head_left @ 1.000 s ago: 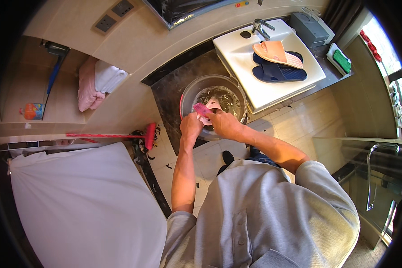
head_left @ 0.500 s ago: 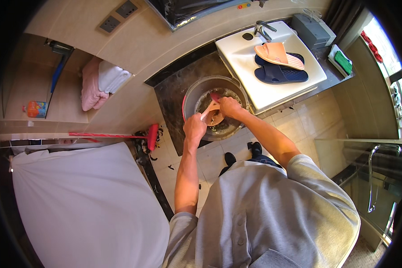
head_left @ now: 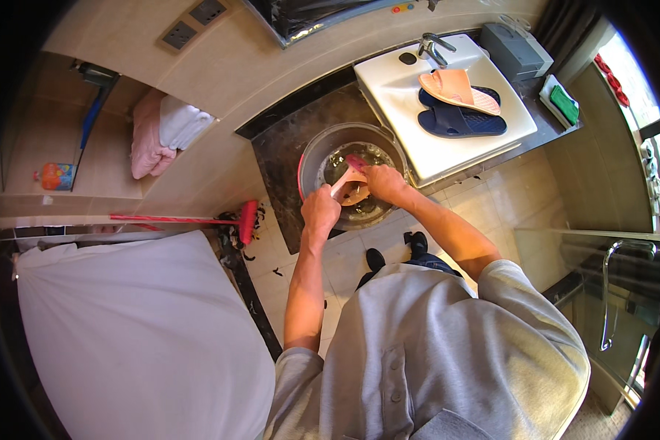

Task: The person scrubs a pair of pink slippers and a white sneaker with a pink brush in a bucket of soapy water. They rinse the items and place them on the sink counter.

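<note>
Over a round grey basin (head_left: 314, 152) of water, my left hand (head_left: 320, 211) grips a peach-coloured slipper (head_left: 340, 183) by its near-left edge. My right hand (head_left: 386, 183) is closed around a pink scrubbing brush (head_left: 356, 162), held against the slipper. My fingers hide much of the brush, and its bristles are out of sight. Another peach slipper (head_left: 447, 86) lies on the white sink (head_left: 389, 88) at the right, on top of a pair of dark blue slippers (head_left: 466, 123).
The basin stands on a dark stone counter (head_left: 279, 143). A chrome faucet (head_left: 434, 48) rises behind the slippers. To the sink's right are a grey box (head_left: 513, 53) and a green-and-white packet (head_left: 562, 103). A red broom (head_left: 248, 222) and a white-draped surface (head_left: 147, 330) lie left.
My right hand and the brush have shifted slightly right over the slipper. The left hand keeps its grip in almost the same place.
</note>
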Available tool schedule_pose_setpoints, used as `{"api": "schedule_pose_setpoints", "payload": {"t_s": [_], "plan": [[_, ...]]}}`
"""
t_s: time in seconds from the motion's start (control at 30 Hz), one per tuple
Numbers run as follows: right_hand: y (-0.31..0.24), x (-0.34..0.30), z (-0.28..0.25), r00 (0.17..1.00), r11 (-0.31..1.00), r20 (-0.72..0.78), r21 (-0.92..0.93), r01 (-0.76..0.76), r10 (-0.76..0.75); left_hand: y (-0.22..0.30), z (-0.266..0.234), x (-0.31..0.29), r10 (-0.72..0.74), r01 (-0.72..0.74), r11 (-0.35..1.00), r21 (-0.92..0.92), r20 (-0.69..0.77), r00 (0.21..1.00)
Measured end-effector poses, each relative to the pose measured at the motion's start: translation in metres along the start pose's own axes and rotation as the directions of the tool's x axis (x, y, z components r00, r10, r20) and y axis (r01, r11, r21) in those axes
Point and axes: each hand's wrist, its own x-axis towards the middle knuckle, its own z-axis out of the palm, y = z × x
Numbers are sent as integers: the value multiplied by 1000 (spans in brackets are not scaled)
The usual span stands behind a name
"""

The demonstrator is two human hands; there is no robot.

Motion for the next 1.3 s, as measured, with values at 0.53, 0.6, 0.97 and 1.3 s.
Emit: {"api": "schedule_pose_setpoints", "payload": {"t_s": [0.53,0.6,0.97,1.3], "plan": [[-47,-53,-37,976,871,3,451,195,-220,-10,-4,-32,76,-247,902,-354,-433,898],[-56,-66,-45,949,822,-45,488,294,-312,-16,-2,-31,69,-220,918,-328,-415,907],[-6,-17,0,992,988,-88,113,103,-94,-16,0,-23,70,-259,886,-386,-439,896],[-23,-39,-15,997,716,64,695,-67,30,-11,1,-19,-40,-265,836,-482,-533,845]]}}
